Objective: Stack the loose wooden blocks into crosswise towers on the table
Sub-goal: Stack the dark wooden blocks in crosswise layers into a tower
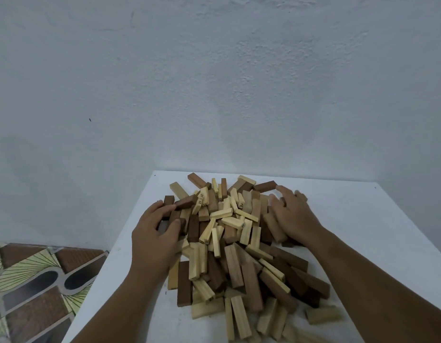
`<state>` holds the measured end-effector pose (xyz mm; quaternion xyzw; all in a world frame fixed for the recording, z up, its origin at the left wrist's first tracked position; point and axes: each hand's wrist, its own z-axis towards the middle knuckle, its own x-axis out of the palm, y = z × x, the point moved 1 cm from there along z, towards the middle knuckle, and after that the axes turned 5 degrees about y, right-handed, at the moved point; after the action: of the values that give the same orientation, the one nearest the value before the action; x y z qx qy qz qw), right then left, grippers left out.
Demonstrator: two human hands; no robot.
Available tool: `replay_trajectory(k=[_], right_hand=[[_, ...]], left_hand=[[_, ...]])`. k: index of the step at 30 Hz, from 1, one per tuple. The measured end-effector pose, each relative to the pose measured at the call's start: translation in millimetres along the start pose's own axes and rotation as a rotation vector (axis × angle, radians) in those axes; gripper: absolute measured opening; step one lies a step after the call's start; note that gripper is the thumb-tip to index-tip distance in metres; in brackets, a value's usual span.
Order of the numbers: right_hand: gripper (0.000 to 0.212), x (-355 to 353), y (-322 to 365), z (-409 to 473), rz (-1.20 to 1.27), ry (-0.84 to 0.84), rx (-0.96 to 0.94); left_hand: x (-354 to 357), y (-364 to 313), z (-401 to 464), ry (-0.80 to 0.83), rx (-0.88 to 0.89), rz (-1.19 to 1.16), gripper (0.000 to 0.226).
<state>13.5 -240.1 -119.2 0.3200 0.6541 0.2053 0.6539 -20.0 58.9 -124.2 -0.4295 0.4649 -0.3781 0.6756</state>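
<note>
A big heap of loose wooden blocks [229, 233], pale, tan and dark brown, covers the middle of the white table [363, 219]. Some pale ones carry printed numbers. My left hand [155, 233] lies against the heap's left side, its fingers and thumb curled round dark brown blocks [176, 215]. My right hand [293, 214] rests flat on the heap's right side with fingers spread over tan blocks. No tower stands anywhere on the table.
A pale textured wall [214, 82] rises right behind the table's far edge. The floor [33, 280] with brown and green patterned tiles shows at the lower left, beyond the table's left edge. Bare tabletop lies to the right of the heap.
</note>
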Motion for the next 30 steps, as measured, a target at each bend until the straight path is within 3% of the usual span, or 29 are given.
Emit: replay_trajectory(k=[3,5,7,14,21,24,30], right_hand=[[0.030,-4.3,16.2,0.1,0.031,-0.125,-0.097],[0.031,-10.5,26.1,5.5,-0.023,-0.245,-0.118],[0.032,-12.5,35.0,15.9,-0.045,-0.254,-0.132],[0.047,16.8,52.3,41.4,-0.273,0.232,-0.102],[0.041,14.3,59.4,26.2,-0.126,0.349,-0.174],[0.043,-4.7,42.6,10.4,-0.011,0.226,-0.185],[0.021,-46.8,-11.6,-48.3,0.029,0.009,-0.294]], left_hand=[[-0.3,-0.7,-0.5,-0.012,0.011,0.009,0.031],[-0.7,-0.5,-0.7,-0.033,0.014,-0.004,0.029],[-1.0,-0.5,-0.8,-0.051,0.005,-0.031,0.030],[0.0,-3.9,-1.5,-0.059,0.024,0.002,0.028],[1.0,-4.5,-2.0,-0.043,0.069,0.037,0.025],[0.1,-3.9,-1.8,-0.028,0.102,0.053,0.025],[5.7,-31.9,-11.0,-0.018,0.265,0.151,0.032]])
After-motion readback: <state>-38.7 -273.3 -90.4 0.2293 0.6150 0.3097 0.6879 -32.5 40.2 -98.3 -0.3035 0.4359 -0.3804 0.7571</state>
